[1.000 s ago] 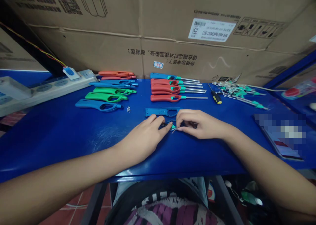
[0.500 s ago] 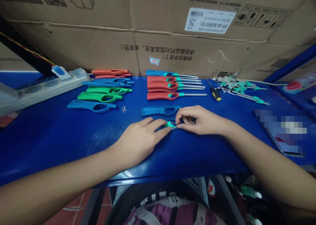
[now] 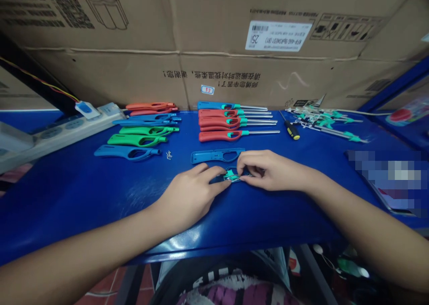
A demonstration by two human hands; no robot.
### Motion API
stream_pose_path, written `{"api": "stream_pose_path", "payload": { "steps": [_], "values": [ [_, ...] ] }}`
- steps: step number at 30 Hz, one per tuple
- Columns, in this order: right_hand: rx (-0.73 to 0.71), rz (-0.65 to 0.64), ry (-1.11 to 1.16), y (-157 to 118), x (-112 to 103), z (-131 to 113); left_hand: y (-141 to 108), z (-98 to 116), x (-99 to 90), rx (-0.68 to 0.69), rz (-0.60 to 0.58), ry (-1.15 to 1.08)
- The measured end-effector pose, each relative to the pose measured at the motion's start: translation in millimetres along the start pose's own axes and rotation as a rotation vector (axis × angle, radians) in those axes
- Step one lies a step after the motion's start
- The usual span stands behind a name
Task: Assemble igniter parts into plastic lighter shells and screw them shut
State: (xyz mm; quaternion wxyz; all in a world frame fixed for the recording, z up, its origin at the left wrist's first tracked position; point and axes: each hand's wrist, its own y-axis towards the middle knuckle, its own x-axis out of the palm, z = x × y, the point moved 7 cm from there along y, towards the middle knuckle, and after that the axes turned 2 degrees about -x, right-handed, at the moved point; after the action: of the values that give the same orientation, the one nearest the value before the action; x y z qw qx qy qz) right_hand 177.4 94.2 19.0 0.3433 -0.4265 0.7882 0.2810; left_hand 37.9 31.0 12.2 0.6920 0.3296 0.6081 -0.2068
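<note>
My left hand (image 3: 196, 191) rests over the near part of an open gas lighter, its thumb and index finger closed around the lighter's teal plastic trigger piece (image 3: 230, 175). From the other side my right hand (image 3: 273, 170) comes in, thumb and fingertips pinched at a thin wire beside that piece. Most of the lighter's body is hidden under the fingers. Just behind both hands lies a blue lighter shell half (image 3: 208, 156), its hollow inside facing up.
Behind are assembled lighters (image 3: 221, 136) with metal tubes; at left, empty-nosed lighter handles (image 3: 122, 152), small screws (image 3: 169, 155) and a power strip (image 3: 67, 128). On the right are a screwdriver (image 3: 292, 130), teal-and-metal lighter inner parts (image 3: 330, 122) and a phone-like device (image 3: 385, 184). Cardboard (image 3: 214, 32) stands behind.
The view has tilted up slightly, so everything sits a little lower. More of the teal piece and a thin wire now show between my fingertips; both hands keep nearly the same place.
</note>
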Motion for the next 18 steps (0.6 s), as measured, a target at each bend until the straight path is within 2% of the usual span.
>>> {"api": "stream_pose_path", "payload": {
  "steps": [7, 9, 11, 14, 16, 18],
  "values": [
    [-0.100, -0.053, 0.067, -2, -1, -12, 2, -2, 1.8, -0.007, -0.031, -0.016],
    [-0.106, 0.053, 0.054, -2, -12, -9, 3, -3, 2.1, -0.006, -0.032, -0.026],
    [-0.072, 0.269, -0.046, -5, -35, 2, 3, -3, 2.0, 0.000, -0.031, -0.032],
    [0.134, 0.609, -0.369, -24, -79, 36, 3, -2, 2.1, 0.015, -0.032, -0.033],
    [0.349, 0.699, -0.554, -43, -104, 68, 2, -2, 2.9, 0.023, -0.035, -0.033],
    [0.518, 0.724, -0.704, -63, -123, 98, 1, -1, 3.8, 0.038, -0.032, -0.038]
  ]
}}
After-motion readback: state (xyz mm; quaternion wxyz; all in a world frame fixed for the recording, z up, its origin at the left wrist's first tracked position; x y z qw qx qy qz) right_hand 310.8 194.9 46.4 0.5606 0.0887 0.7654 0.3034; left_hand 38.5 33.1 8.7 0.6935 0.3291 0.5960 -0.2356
